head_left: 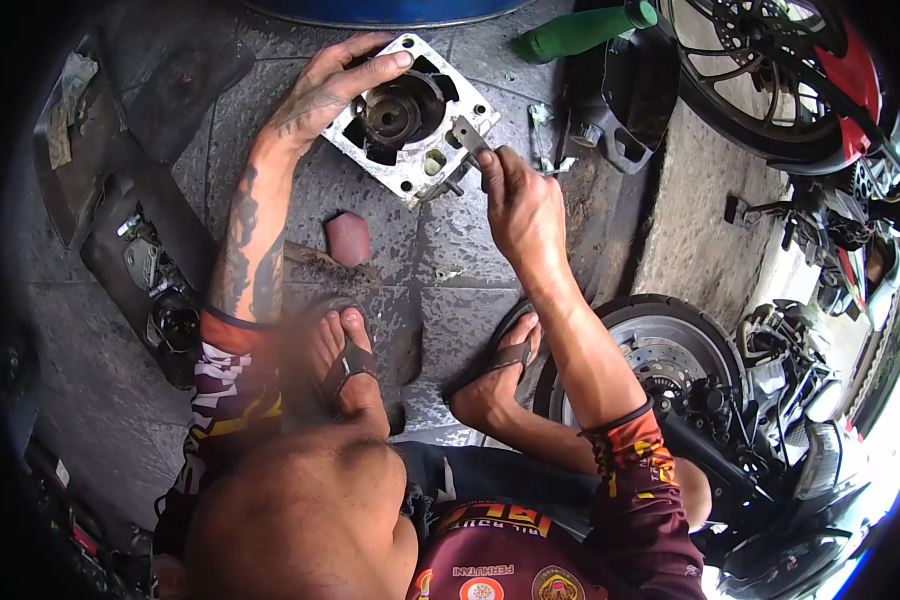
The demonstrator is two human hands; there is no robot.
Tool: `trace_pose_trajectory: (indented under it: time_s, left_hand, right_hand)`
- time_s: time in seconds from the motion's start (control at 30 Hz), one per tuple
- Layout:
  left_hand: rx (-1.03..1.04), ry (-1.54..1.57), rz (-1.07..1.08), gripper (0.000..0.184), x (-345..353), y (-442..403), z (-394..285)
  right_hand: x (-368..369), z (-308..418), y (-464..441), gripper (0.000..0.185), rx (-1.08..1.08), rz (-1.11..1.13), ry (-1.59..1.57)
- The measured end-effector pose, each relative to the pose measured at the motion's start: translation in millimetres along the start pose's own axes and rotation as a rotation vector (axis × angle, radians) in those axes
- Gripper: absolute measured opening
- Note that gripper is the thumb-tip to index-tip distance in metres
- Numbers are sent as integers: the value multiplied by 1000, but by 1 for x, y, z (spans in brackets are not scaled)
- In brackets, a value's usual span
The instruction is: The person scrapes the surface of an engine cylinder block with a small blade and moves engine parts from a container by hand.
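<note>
Fingers of my left hand (325,88) wrap the upper-left side of the engine cylinder block (358,132), the thumb laid across its face close to the far corner. With my right hand (526,208) I pinch a flat metal blade (475,145) between thumb and curled forefinger, its tip over the block's right-hand corner. The block is in front of my feet, toward the far edge of the tiled floor (370,190), turned diagonally with its wide bore up toward my camera; I can't tell whether the floor bears it.

Just nearer me on the tiles I see a reddish block-shaped piece (348,239), with a brownish stick (315,254) beside it. At the floor's far edge stands a blue drum (390,10); right of it lie a green bottle (575,36) and a black jug (620,100). Metal parts (148,262) lie on a dark sheet (120,235) at the left. Down the right side I have a spoked wheel (755,85) at the far corner and a wheel with a brake disc (655,350) nearer me.
</note>
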State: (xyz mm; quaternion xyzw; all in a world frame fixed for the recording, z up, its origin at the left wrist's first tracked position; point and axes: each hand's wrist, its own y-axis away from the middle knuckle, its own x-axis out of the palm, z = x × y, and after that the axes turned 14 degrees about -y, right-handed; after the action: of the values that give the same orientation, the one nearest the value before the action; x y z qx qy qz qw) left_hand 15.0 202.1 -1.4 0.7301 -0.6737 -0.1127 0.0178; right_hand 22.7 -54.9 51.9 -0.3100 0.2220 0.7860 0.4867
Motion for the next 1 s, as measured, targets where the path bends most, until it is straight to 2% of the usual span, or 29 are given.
trace_pose_trajectory:
  time_s: [0.07,0.2,0.27,0.33,0.53,0.67,0.73,0.83,0.93,1.0]
  left_hand:
    - [0,3,6,52,1,-1,2]
    - [10,-27,-2,50,1,1,7]
    - [39,-55,-28,49,2,-2,4]
    - [8,-23,41,52,0,-2,-4]
    - [29,-46,-11,51,-1,4,2]
    - [29,-4,49,49,0,-2,-3]
    - [19,8,58,49,0,-2,-4]
    - [-13,-3,67,51,-3,-5,-1]
    - [2,-33,150,50,-7,-8,-11]
    - [-15,-60,177,51,-8,-12,-18]
  right_hand:
    - [-7,2,-7,37,54,28,81]
    - [1,-1,-11,38,19,-43,86]
    - [-3,0,-3,37,45,38,53]
    - [-7,3,1,37,31,92,59]
    - [-3,-8,-8,35,26,5,43]
    - [-10,7,13,35,50,195,15]
    - [-12,5,11,36,48,177,-26]
    - [-23,7,5,35,173,20,-118]
    - [-26,-12,11,31,70,-42,-133]
    - [-27,-13,18,30,103,-45,-129]
